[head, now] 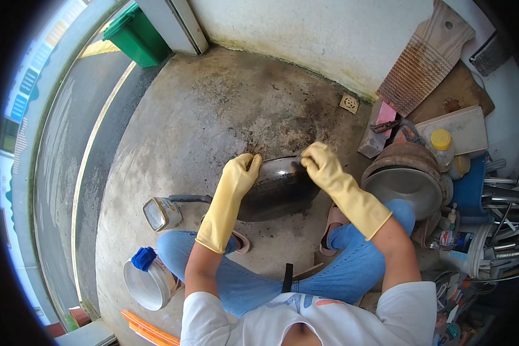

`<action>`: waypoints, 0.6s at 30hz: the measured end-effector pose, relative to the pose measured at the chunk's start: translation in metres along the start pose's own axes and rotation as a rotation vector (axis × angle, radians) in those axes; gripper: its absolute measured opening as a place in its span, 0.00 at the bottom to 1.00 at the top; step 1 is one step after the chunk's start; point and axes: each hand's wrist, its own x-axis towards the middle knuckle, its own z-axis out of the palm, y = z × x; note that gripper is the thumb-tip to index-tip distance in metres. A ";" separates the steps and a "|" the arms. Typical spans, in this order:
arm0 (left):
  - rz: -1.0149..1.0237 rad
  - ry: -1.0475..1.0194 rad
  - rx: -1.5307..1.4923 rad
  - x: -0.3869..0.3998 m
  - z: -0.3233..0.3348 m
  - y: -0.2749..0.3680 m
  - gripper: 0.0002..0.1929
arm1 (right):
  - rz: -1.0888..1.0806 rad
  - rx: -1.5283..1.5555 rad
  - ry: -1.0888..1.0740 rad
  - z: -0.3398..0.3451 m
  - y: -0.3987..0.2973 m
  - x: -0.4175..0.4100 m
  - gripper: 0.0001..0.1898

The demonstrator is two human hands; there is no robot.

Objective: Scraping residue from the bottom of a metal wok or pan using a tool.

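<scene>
Both of my hands wear long yellow rubber gloves. My left hand [247, 166] grips the upper left rim of a dark metal wok [277, 194], which stands tilted on the concrete between my feet. Its handle points left. At the wok's upper right rim, my right hand [313, 158] is closed on a small scouring pad, mostly hidden by the fingers. The wok's surface is shiny near the rim and black lower down. Left of the handle is a square metal tin [162, 214].
A white bucket [146, 285] with a blue cloth [143, 258] stands lower left, near an orange plastic object [149, 328]. At right are a grey basin [404, 192], a wooden washboard [428, 60], jars and a bucket of metal scraps. A floor drain [349, 104] lies near the wall.
</scene>
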 end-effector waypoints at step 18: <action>0.235 -0.028 -0.130 0.009 0.019 0.004 0.22 | -0.038 -0.432 -0.238 0.005 -0.042 0.029 0.05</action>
